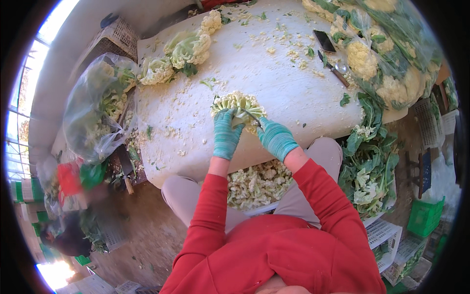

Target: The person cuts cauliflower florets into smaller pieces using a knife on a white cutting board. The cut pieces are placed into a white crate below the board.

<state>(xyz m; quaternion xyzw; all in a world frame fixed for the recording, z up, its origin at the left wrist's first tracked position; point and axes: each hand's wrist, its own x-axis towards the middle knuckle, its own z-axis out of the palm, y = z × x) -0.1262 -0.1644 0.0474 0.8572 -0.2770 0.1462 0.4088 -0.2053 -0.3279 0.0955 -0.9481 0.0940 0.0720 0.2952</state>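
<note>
My left hand (pixel 226 133), in a striped green knit glove, grips a trimmed cauliflower head (pixel 240 103) over the near part of the white table (pixel 264 77). In a matching glove, my right hand (pixel 277 138) holds a knife (pixel 250 116) whose blade lies against the cauliflower's stem side. Its handle is hidden in my fist. Below the table edge, between my knees, a bin of cut cauliflower florets (pixel 259 183) is in view. Several cauliflower pieces (pixel 189 49) lie at the table's far left.
Bagged cauliflowers (pixel 361 60) crowd the right side, near a phone (pixel 324 40) and a second knife (pixel 336 71). Another plastic bag (pixel 101 106) stands left, beside a wooden-handled cleaver (pixel 125 165). Leaves (pixel 371 165) fill a crate by my right knee. Crumbs dot the table.
</note>
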